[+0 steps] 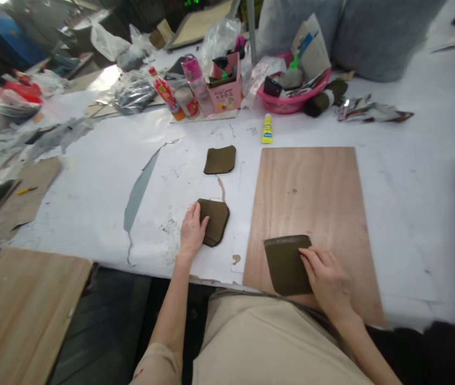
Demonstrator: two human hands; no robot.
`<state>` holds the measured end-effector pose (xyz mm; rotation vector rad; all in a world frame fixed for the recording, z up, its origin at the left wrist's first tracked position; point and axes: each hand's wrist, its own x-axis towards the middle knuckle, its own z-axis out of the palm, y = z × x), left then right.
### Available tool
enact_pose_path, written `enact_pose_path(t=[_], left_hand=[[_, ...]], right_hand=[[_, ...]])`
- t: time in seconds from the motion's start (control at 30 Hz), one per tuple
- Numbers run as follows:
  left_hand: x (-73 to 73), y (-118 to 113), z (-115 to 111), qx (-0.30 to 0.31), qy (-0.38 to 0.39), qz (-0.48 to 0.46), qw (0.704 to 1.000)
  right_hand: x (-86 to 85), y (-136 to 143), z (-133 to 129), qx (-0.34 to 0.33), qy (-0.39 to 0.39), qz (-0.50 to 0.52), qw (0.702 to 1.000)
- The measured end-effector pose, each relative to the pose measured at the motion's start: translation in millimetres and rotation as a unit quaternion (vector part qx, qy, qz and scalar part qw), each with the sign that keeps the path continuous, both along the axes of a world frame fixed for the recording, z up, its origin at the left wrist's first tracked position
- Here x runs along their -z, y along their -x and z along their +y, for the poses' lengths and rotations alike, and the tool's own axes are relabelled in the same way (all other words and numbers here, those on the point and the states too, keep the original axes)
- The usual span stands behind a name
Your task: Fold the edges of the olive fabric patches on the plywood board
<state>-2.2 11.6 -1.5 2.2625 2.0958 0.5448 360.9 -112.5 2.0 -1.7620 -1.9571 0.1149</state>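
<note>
Head view: right hand (330, 278) pinches a brown patch (287, 267) over the board (308, 198), seemingly keeping it flat; left hand (192, 231) grips the near-left stack (216, 220).

olive-brown panel (286, 270): single, roughly rectangular, paler strip along far edge, right edge pinched by right hand (327, 275) | near stack (216, 219): same colour, cut corners, lying flat, left edge gripped under left hand (193, 231) | far stack (220, 160): same colour, squarish, flat, untouched, beyond left hand and slightly rightward
</note>
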Motion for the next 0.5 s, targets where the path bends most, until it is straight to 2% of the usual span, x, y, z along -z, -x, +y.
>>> enact_pose_path(t=[0.07,0.23,0.4,0.5], left_hand=[[4.6,1,2,-0.001,0.009,-0.015,1.0],[8.9,4,4,0.041,0.049,0.012,0.998],[8.0,3,4,0.043,0.07,0.038,0.996],[2.0,0,3,0.04,0.067,0.051,0.996]], right_hand=[[-5.3,5,-5,0.011,0.025,-0.024,0.999],[-15.8,10,-19,0.061,0.089,-0.057,0.993],[-18.3,10,-25,0.091,0.116,-0.022,0.989],[-23.5,6,-24,0.092,0.139,0.017,0.986]])
